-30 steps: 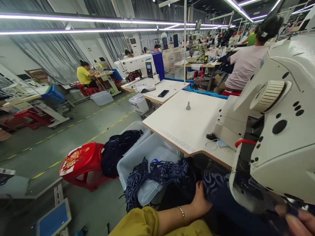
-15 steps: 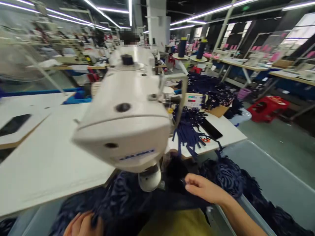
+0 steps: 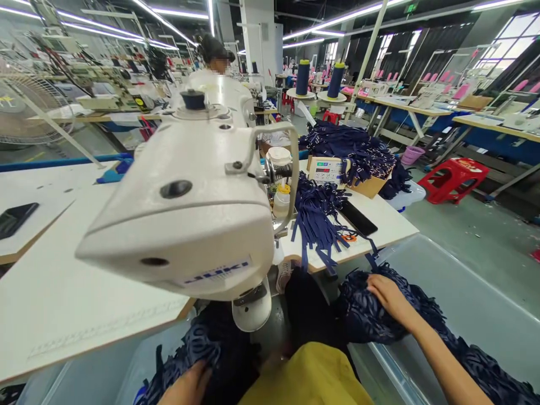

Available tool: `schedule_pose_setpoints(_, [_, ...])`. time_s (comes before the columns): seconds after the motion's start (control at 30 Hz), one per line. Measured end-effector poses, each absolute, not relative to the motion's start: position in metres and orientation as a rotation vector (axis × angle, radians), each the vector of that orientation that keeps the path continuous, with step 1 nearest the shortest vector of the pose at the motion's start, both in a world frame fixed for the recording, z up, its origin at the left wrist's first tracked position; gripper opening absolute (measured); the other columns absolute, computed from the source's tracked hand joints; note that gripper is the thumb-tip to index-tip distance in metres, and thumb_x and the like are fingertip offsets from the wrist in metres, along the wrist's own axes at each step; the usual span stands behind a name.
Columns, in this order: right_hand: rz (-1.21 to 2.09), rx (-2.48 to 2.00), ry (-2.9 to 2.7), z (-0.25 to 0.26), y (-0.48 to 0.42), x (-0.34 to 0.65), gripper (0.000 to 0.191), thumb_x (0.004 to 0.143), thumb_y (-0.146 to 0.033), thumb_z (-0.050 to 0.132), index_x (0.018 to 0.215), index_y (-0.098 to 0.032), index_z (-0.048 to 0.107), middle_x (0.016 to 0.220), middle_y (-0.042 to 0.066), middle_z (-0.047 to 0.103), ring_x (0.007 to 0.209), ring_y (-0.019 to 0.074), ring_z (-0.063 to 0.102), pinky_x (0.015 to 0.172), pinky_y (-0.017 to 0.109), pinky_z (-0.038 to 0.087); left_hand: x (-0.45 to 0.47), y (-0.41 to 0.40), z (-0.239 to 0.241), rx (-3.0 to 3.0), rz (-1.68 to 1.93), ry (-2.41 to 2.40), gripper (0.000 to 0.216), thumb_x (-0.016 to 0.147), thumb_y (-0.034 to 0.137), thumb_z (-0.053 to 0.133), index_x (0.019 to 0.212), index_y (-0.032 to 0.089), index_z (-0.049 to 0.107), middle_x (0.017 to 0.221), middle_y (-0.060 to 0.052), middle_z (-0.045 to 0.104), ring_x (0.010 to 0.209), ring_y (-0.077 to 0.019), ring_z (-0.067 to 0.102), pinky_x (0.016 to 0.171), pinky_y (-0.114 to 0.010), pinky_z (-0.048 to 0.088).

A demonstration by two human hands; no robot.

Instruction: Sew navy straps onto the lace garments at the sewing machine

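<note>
A white sewing machine [image 3: 189, 208] fills the middle of the view, its head over a white table [image 3: 63, 292]. My left hand [image 3: 188, 385] rests at the bottom on navy patterned fabric [image 3: 202, 343] below the machine head. My right hand [image 3: 390, 298] lies on a heap of the same navy fabric [image 3: 379, 315] in a clear bin [image 3: 455, 304] to the right, fingers curled into the cloth. Whether either hand grips the fabric is unclear. My yellow garment [image 3: 312, 377] shows at the bottom centre.
A bundle of navy strips [image 3: 316, 216], a black phone [image 3: 358, 218], a control box [image 3: 325, 170] and an oil bottle [image 3: 282, 199] lie on the table's right wing. A red stool [image 3: 453, 179] stands on the floor. Another phone [image 3: 14, 218] is at far left. A person sits behind.
The view swung from the left aisle to the machine front. My right hand moved right from under the machine head onto the fabric heap in the bin.
</note>
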State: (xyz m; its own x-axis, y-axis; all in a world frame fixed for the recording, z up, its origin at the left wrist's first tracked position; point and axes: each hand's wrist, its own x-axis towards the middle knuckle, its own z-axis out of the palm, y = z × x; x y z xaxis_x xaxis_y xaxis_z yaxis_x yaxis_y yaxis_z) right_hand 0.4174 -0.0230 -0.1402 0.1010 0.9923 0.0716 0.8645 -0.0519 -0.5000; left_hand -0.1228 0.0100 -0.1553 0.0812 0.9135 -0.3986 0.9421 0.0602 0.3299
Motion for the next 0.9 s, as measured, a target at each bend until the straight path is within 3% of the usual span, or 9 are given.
schedule_pose_setpoints(0.1, [0.274, -2.002, -1.635, -0.117, -0.029, 0.43, 0.023, 0.095, -0.035, 0.037, 0.09, -0.022, 0.054, 0.083, 0.006, 0.066, 0.08, 0.021, 0.064, 0.076, 0.033, 0.051, -0.082, 0.02, -0.126, 1.775, 0.071, 1.481, 0.038, 0.085, 0.037, 0.044, 0.112, 0.022, 0.068, 0.119, -0.006, 0.068, 0.115, -0.0256, 0.061, 0.101, -0.034, 0.041])
schedule_pose_setpoints(0.2, [0.162, -2.013, -1.491, -0.077, -0.037, 0.431, 0.023, 0.095, -0.04, 0.035, 0.091, -0.023, 0.05, 0.075, 0.002, 0.06, 0.068, 0.0196, 0.06, 0.063, 0.029, 0.05, -0.03, 0.016, -0.096, 1.737, 0.112, 1.207, 0.036, 0.093, 0.045, 0.041, 0.109, 0.03, 0.069, 0.108, 0.001, 0.072, 0.102, -0.0197, 0.065, 0.092, -0.028, 0.047])
schedule_pose_setpoints(0.27, [0.159, -1.954, -1.478, -0.046, -0.043, 0.413, 0.023, 0.095, -0.043, 0.037, 0.091, -0.025, 0.051, 0.075, 0.0, 0.058, 0.067, 0.018, 0.057, 0.061, 0.026, 0.049, 0.005, 0.009, -0.085, 1.541, 0.156, 0.859, 0.044, 0.096, 0.053, 0.037, 0.112, 0.027, 0.069, 0.108, -0.003, 0.071, 0.102, -0.0206, 0.064, 0.094, -0.032, 0.045])
schedule_pose_setpoints(0.4, [0.441, -1.576, -1.617, 0.0, -0.052, 0.34, 0.023, 0.094, -0.042, 0.044, 0.082, -0.025, 0.054, 0.066, -0.002, 0.052, 0.056, 0.0149, 0.05, 0.051, 0.022, 0.045, 0.057, -0.004, -0.086, 0.931, 0.188, 0.386, 0.075, 0.083, 0.077, 0.042, 0.125, 0.019, 0.062, 0.126, -0.013, 0.062, 0.117, -0.0272, 0.058, 0.1, -0.042, 0.041])
schedule_pose_setpoints(0.5, [0.772, -1.447, -1.738, 0.008, -0.053, 0.296, 0.03, 0.096, -0.044, 0.041, 0.077, -0.024, 0.054, 0.065, -0.002, 0.053, 0.055, 0.0134, 0.051, 0.051, 0.021, 0.045, 0.069, -0.003, -0.097, 0.649, 0.392, 0.452, 0.079, 0.076, 0.077, 0.054, 0.126, 0.016, 0.061, 0.123, -0.015, 0.062, 0.114, -0.0279, 0.06, 0.099, -0.042, 0.042])
schedule_pose_setpoints(0.6, [0.846, -1.497, -1.807, -0.008, -0.042, 0.29, 0.033, 0.096, -0.045, 0.041, 0.075, -0.024, 0.056, 0.064, -0.002, 0.056, 0.056, 0.014, 0.054, 0.052, 0.02, 0.048, 0.053, 0.009, -0.109, 0.564, 0.801, 0.882, 0.065, 0.071, 0.065, 0.069, 0.114, 0.016, 0.065, 0.102, -0.01, 0.068, 0.091, -0.022, 0.067, 0.076, -0.029, 0.052])
schedule_pose_setpoints(0.73, [0.718, -1.505, -1.934, -0.043, -0.007, 0.301, 0.025, 0.089, -0.045, 0.051, 0.079, -0.027, 0.066, 0.074, 0.0, 0.069, 0.068, 0.0184, 0.067, 0.061, 0.021, 0.056, 0.002, 0.016, -0.108, 0.543, 1.109, 1.196, 0.052, 0.079, 0.066, 0.057, 0.098, 0.018, 0.064, 0.081, -0.004, 0.063, 0.056, -0.013, 0.059, 0.046, -0.021, 0.043])
schedule_pose_setpoints(0.83, [0.584, -1.447, -1.987, -0.058, 0.008, 0.275, 0.022, 0.084, -0.044, 0.06, 0.094, -0.028, 0.072, 0.1, 0.005, 0.074, 0.094, 0.0238, 0.07, 0.08, 0.027, 0.057, -0.023, 0.0, -0.093, 0.699, 1.102, 1.275, 0.056, 0.084, 0.07, 0.046, 0.095, 0.018, 0.064, 0.081, -0.006, 0.064, 0.054, -0.0166, 0.058, 0.044, -0.027, 0.046])
schedule_pose_setpoints(0.9, [0.748, -1.322, -2.047, -0.059, 0.007, 0.241, 0.029, 0.085, -0.04, 0.061, 0.11, -0.028, 0.07, 0.12, 0.008, 0.068, 0.111, 0.0255, 0.064, 0.094, 0.032, 0.052, -0.027, -0.013, -0.078, 0.954, 0.972, 1.309, 0.056, 0.086, 0.07, 0.042, 0.089, 0.019, 0.065, 0.08, -0.006, 0.066, 0.064, -0.0204, 0.062, 0.052, -0.029, 0.051])
